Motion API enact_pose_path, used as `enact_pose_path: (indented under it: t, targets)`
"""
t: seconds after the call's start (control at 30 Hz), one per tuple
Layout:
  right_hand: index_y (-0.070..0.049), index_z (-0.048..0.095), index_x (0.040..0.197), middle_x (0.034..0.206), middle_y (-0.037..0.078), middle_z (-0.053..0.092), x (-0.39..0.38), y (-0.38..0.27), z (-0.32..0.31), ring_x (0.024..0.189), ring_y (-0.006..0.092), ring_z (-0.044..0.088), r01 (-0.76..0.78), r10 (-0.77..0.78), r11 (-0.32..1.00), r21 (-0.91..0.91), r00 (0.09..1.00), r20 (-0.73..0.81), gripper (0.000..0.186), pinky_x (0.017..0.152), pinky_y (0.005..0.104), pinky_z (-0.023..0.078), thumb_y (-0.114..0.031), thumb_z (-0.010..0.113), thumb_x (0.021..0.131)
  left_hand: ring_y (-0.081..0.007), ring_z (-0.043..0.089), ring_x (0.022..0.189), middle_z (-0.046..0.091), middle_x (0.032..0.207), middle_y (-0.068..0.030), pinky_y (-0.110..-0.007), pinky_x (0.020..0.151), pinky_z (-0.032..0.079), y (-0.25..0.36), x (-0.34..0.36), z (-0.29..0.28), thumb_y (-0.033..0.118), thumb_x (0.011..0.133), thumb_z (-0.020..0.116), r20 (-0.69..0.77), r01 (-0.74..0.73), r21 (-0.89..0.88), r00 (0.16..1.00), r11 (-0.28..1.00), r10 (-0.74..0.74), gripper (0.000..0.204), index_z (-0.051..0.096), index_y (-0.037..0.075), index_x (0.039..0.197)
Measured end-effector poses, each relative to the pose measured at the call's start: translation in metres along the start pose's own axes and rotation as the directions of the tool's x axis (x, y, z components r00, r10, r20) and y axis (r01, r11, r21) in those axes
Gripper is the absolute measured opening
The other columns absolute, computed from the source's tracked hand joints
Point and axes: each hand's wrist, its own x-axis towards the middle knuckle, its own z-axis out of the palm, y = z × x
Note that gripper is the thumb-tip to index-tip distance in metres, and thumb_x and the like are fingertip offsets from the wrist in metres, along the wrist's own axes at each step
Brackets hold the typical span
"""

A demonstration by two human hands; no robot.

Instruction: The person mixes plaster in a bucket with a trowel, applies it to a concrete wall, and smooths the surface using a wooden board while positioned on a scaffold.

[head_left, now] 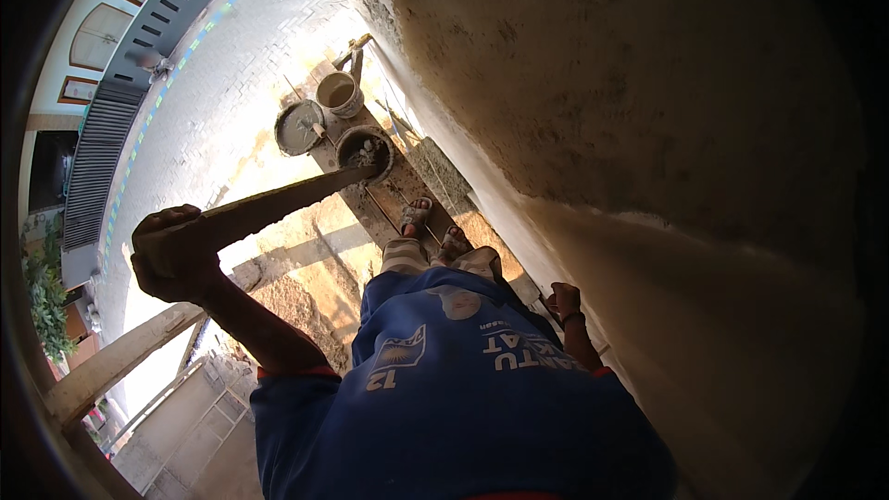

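Note:
My left hand point(176, 250) is raised at the left, its fingers closed round one end of a long wooden batten point(278, 208). From there the batten slants away, its far end overlapping a dark bucket point(381, 143) with grey lumpy mortar inside; whether they touch I cannot tell. Low beside the wall, my right hand point(565, 301) has curled fingers and a dark band at the wrist. What it holds, if anything, is hidden. Beyond the dark bucket are a round tub point(294, 134) of wet grey mortar and a pale bucket point(339, 93).
My sandalled feet stand on scaffold planks point(375, 218), high above the ground. A rough plastered wall point(648, 83) rises close on my right. A pale wooden rail point(125, 356) crosses at the lower left. A paved street point(250, 56) lies below, with a person, blurred, by a fence point(97, 153).

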Motion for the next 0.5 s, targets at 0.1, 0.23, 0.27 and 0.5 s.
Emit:
enact_pose_path:
  t: [0.1, 0.23, 0.27, 0.5]
  targets:
    - [-0.009, 0.062, 0.083, 0.061, 0.006, 0.062, 0.023, 0.038, -0.016, 0.054, 0.0178, 0.063, -0.046, 0.029, 0.986, 0.161, 0.994, 0.106, 0.022, 0.047, 0.0324, 0.049, -0.03, 0.055, 0.088, -0.0371, 0.061, 0.08, 0.061, 0.087, -0.0206, -0.05, 0.074, 0.049, -0.024, -0.01, -0.001, 0.044, 0.091, 0.034, 0.13, 0.06, -0.229, 0.991, 0.972, -0.031, 0.055, 0.057, -0.005, 0.1]
    - [-0.009, 0.061, 0.083, 0.064, 0.007, 0.062, 0.013, 0.024, -0.005, 0.054, 0.0177, 0.063, -0.065, 0.044, 0.991, 0.114, 0.982, 0.182, 0.021, 0.047, 0.0317, 0.049, -0.028, 0.055, 0.087, -0.0376, 0.06, 0.077, 0.06, 0.085, -0.0216, -0.048, 0.072, 0.048, -0.003, -0.029, 0.009, 0.043, 0.09, 0.037, 0.087, 0.044, -0.254, 0.996, 0.966, -0.023, 0.054, 0.056, -0.006, 0.098]
    - [-0.009, 0.061, 0.084, 0.064, 0.007, 0.063, 0.011, 0.019, -0.001, 0.054, 0.0178, 0.063, -0.037, 0.029, 0.997, 0.066, 0.993, 0.111, 0.02, 0.046, 0.0314, 0.049, -0.027, 0.054, 0.086, -0.0378, 0.06, 0.077, 0.059, 0.084, -0.0223, -0.049, 0.072, 0.047, 0.002, -0.032, 0.01, 0.043, 0.089, 0.037, 0.122, 0.03, -0.226, 0.992, 0.974, -0.002, 0.053, 0.056, -0.006, 0.099]
    - [-0.008, 0.062, 0.102, 0.068, 0.006, 0.063, 0.017, -0.026, -0.024, 0.06, 0.0191, 0.065, 0.038, -0.038, 0.999, 0.01, 0.999, 0.0, 0.026, 0.052, 0.0339, 0.052, -0.029, 0.057, 0.087, -0.0378, 0.06, 0.074, 0.058, 0.081, -0.0241, -0.049, 0.072, 0.047, 0.021, -0.051, 0.022, 0.042, 0.088, 0.038, 0.161, -0.05, -0.135, 0.984, 0.99, 0.071, 0.053, 0.055, -0.007, 0.098]
